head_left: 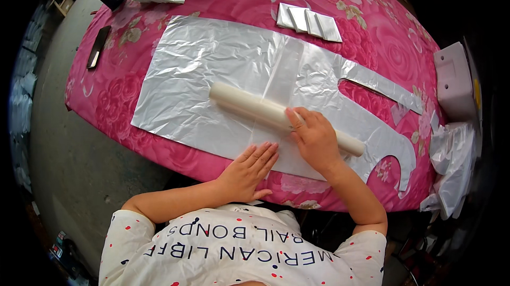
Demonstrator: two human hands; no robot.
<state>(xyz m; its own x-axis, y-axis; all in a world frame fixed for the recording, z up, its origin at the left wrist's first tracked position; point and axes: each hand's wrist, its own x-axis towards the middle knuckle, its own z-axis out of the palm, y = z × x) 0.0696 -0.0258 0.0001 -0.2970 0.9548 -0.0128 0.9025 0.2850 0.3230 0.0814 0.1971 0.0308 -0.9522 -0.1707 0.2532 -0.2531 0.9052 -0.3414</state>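
Two hands work one flat, translucent-white plastic vest bag point(212, 73). Left hand point(249, 171) presses flat, fingers together; right hand point(316, 140) cups the cream cylindrical roll point(255, 106). Uneven pressure could skew the rolling.

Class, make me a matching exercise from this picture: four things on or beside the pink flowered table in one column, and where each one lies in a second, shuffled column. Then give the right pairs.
Things:
1. cream roll
2. left hand
3. folded bags
4. dark flat object

Places:
A. near the table's left edge, off the plastic
B. flat on the near edge of the plastic sheet
C. lying across the middle of the sheet, under the right hand
D. on the tablecloth beyond the sheet's far edge

Pairs: 1-C, 2-B, 3-D, 4-A
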